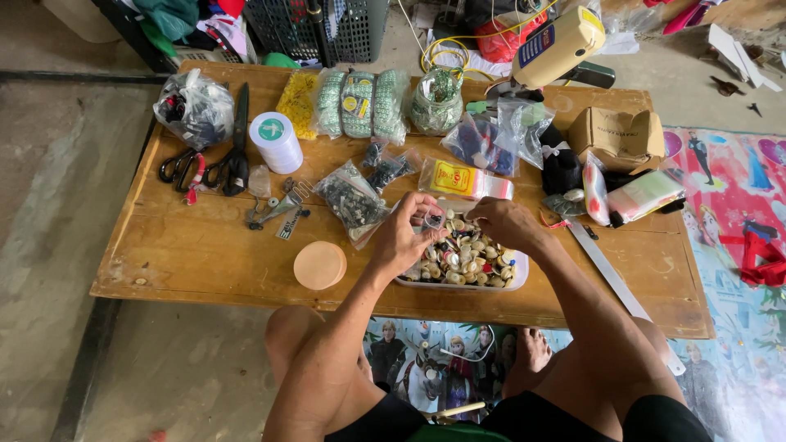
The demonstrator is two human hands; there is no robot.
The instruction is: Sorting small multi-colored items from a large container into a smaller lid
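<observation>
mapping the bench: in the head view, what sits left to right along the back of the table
clear bag of dark bits → long black scissors → white tape roll → yellow bag → green packs → cardboard box

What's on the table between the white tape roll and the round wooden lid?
In the head view, a small metal tool cluster lies between the white tape roll and round wooden lid.
</observation>
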